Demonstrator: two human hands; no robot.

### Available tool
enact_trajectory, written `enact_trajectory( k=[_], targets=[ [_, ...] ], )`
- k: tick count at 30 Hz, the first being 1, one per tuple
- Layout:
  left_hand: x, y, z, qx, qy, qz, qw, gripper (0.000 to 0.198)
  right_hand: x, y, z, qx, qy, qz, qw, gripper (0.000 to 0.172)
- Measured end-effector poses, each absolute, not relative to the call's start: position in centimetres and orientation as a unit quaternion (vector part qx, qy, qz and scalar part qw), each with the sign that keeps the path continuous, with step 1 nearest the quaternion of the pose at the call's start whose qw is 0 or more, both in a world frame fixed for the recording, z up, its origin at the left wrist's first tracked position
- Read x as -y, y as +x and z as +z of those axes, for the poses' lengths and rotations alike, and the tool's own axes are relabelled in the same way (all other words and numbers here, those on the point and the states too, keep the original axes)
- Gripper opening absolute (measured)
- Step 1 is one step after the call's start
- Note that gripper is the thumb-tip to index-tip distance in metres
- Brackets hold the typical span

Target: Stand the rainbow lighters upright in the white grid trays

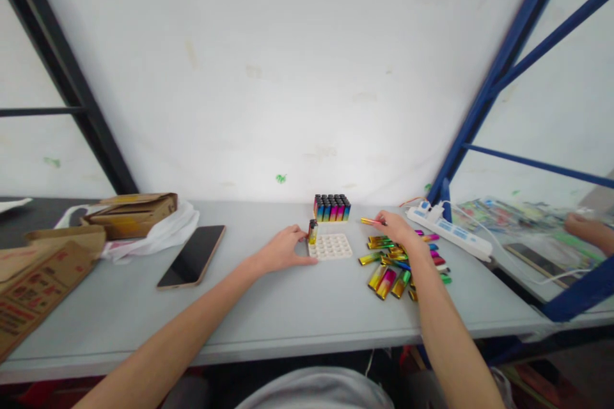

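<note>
1. Lighter (313, 234), gold-bodied with a black top, stands upright in the back left corner of the white tray (334, 246); rows of pits cover the rest of the tray, which lies on the grey table (283, 313).
2. Far left of the tray I have an opened cardboard carton (52, 281), then a smaller cardboard box (139, 217) on a white plastic bag (189, 220).
3. Between those and the tray lies a dark-screened phone (192, 257).
4. My left hand (285, 248) is at the tray's left side, thumb and fingers spread apart; I cannot tell whether a fingertip touches the upright lighter.
5. Directly behind the tray stands a tight block of lighters (332, 208), black tops up.
6. Right of the tray, well apart from my left, my right hand (396, 230) pinches a red-and-gold lighter (369, 222) in its fingertips, above a loose pile of shiny lighters (386, 282).
7. Farther right of the tray lies a white power strip (453, 233), and past the blue frame (474, 99), another person's hand (590, 233).
</note>
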State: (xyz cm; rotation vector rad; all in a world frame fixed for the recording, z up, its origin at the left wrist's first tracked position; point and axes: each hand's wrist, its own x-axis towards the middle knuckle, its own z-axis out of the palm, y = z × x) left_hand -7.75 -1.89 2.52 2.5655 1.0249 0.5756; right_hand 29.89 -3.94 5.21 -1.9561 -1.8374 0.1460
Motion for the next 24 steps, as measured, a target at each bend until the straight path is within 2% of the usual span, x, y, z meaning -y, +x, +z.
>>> enact_trajectory(
  k=[5,8,10,13,18,21,24],
  targets=[
    [1.9,-7.7,2.4,-0.355,0.900,0.201,0.156,0.067,3.7,26.9,6.3,0.652,-0.619,0.125,0.420,0.029],
    [1.9,-7.8,2.4,-0.350,0.901,0.205,0.152,0.066,3.8,24.3,7.1,0.607,-0.525,0.243,0.545,0.050],
    [1.9,-7.8,2.4,-0.350,0.902,0.203,0.151,0.066,4.1,22.7,7.5,0.567,-0.481,0.319,0.588,0.056],
    [1.9,-7.8,2.4,-0.351,0.902,0.200,0.154,0.067,4.7,20.5,7.6,0.535,-0.436,0.393,0.608,0.057],
    [1.9,-7.8,2.4,-0.349,0.902,0.208,0.148,0.064,4.9,17.4,6.5,0.541,-0.412,0.461,0.571,0.059],
    [2.0,-7.8,2.4,-0.349,0.902,0.208,0.146,0.063,4.5,16.5,5.6,0.543,-0.422,0.463,0.559,0.059],
    [2.0,-7.8,2.4,-0.349,0.902,0.208,0.149,0.063,4.2,16.2,4.9,0.561,-0.472,0.397,0.552,0.057]
  ],
)
